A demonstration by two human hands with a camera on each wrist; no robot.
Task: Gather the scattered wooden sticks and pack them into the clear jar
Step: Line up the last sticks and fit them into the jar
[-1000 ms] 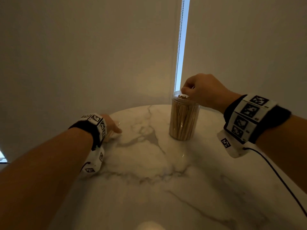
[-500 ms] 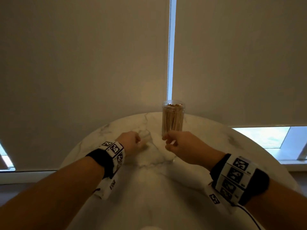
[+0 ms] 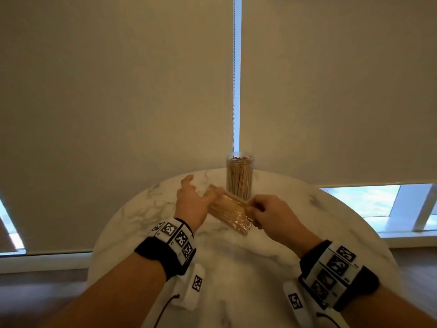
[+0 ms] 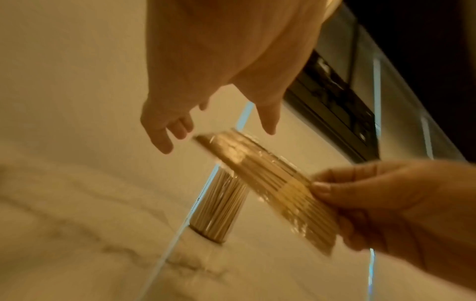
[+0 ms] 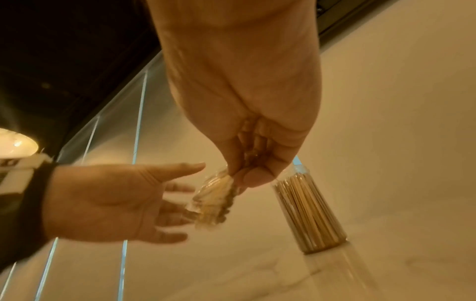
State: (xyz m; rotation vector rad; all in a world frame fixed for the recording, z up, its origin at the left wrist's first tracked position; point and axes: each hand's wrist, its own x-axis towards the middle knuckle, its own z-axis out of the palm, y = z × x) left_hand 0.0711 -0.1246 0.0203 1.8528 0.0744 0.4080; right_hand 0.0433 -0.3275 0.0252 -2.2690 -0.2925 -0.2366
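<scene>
Your right hand (image 3: 269, 215) has a packet of sticks (image 3: 230, 213) pinched at its near end, thumb on top and fingers curled under, and it hangs in the air above the middle of the desk (image 3: 236, 268). Your left hand (image 3: 191, 202) comes in beside the packet's far end with a wide, loose grip, fingers spread and closed on nothing; from the left wrist view there is still air between the fingertips (image 4: 165, 146) and the wrapper. The jar (image 3: 239, 177) stands upright at the far edge of the desk, just behind the packet, its mouth open and already crowded with sticks.

The sticks look sealed in clear film, so the wrapper probably has to open first. Take the far end firmly with your left hand before your right hand lets up at all, or the packet tips. Keep the opening end tilted up while you tear, so nothing slides out across the desk. Hold the sticks parallel as one bundle and feed them in upright; there looks to be little room left, so go in small lots and steady the jar.
</scene>
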